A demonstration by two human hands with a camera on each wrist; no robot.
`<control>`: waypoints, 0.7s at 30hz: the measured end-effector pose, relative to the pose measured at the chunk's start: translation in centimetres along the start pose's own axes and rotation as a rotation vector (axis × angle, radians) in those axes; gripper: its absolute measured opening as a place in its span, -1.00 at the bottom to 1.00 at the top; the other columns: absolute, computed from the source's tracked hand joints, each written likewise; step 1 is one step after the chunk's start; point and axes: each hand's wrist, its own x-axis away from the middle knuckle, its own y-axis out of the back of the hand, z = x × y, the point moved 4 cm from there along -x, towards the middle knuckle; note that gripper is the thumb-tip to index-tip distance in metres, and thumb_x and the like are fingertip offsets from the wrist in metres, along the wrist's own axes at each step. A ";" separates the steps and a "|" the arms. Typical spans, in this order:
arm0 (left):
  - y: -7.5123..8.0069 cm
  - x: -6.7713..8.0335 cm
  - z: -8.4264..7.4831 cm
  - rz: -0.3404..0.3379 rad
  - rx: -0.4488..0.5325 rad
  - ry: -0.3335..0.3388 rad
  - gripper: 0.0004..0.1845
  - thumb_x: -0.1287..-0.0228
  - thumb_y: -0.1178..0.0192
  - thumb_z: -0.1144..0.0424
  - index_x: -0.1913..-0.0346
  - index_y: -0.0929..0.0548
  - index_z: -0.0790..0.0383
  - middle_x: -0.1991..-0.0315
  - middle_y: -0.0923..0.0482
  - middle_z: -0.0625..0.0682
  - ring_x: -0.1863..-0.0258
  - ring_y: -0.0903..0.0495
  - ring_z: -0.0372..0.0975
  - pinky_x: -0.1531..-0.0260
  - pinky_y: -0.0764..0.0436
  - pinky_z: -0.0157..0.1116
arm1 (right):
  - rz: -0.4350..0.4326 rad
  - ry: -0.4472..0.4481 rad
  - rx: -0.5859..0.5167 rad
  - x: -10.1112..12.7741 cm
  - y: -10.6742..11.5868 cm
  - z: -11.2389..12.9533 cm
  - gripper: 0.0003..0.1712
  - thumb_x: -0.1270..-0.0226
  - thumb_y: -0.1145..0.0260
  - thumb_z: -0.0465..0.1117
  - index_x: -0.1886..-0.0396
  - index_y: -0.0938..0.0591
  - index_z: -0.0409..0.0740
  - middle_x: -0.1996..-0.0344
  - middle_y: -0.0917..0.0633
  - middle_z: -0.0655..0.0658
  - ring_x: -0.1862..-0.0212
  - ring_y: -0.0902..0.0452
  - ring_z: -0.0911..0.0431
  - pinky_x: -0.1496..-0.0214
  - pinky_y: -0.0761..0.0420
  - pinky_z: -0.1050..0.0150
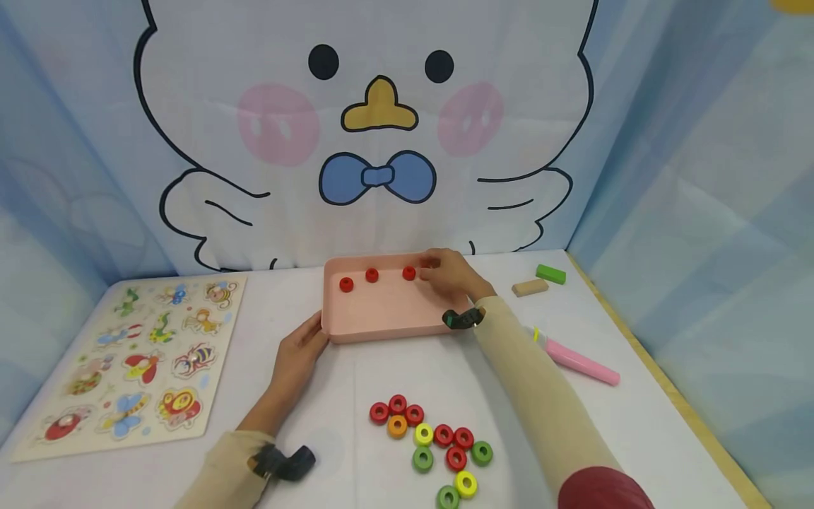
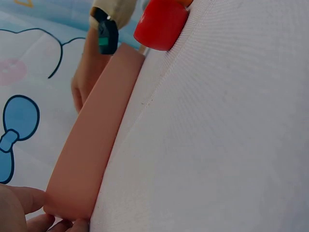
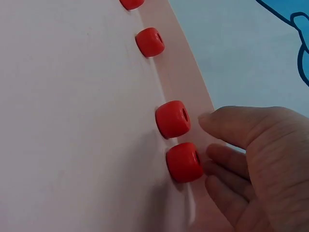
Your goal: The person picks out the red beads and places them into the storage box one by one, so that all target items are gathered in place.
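Note:
My left hand [image 1: 299,353] grips the near left corner of a shallow pink tray [image 1: 381,332]; in the left wrist view, its thumb and fingers [image 2: 34,199] meet around that corner. Over the tray's far right part is my right hand [image 1: 450,274]. Several red beads [image 1: 372,275] stand in a row along the tray's far wall. In the right wrist view, the fingers of this hand lie right behind the end bead [image 3: 185,162], and the thumb is apart from them, beside the neighbouring bead [image 3: 173,119].
Loose red, orange, yellow and green beads [image 1: 456,458] lie in front of the tray. An insect picture board [image 1: 146,367] is at the left. To the right are a green block [image 1: 550,274], a wooden block [image 1: 531,288] and a pink-handled tool [image 1: 581,362]. A printed curtain [image 1: 381,226] hangs behind.

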 end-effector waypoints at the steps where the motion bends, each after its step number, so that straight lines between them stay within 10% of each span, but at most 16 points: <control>1: 0.0 0.0 0.0 0.003 -0.005 0.001 -0.43 -0.49 -0.08 0.19 -0.48 -0.28 0.19 -0.43 -0.28 0.05 -0.37 -0.30 -0.22 -0.22 -0.44 -0.38 | -0.015 0.025 0.005 0.2 0.2 0.1 -0.48 -0.37 -0.32 -0.06 -0.29 -0.55 -0.04 -0.20 -0.55 -0.09 -0.21 -0.41 -0.06 -0.29 -0.48 0.00; 15: 0.2 -0.3 -0.1 -0.002 -0.023 0.001 -0.43 -0.48 -0.07 0.19 -0.48 -0.29 0.14 -0.43 -0.28 0.03 -0.37 -0.30 -0.24 -0.23 -0.43 -0.38 | -0.089 0.436 -0.167 10.5 0.7 3.3 -0.52 -0.37 -0.32 -0.23 -0.26 -0.55 -0.17 -0.30 -0.47 -0.11 -0.28 -0.41 -0.06 -0.24 -0.54 0.04; 21: 0.2 -0.3 0.2 -0.001 -0.047 0.017 -0.41 -0.47 -0.10 0.11 -0.49 -0.28 0.09 -0.44 -0.27 -0.01 -0.38 -0.26 -0.26 -0.27 -0.41 -0.32 | 0.065 0.499 -0.218 16.5 -1.4 1.7 -0.56 -0.35 -0.33 -0.31 -0.22 -0.56 -0.23 -0.27 -0.50 -0.10 -0.23 -0.46 0.00 -0.20 -0.58 0.09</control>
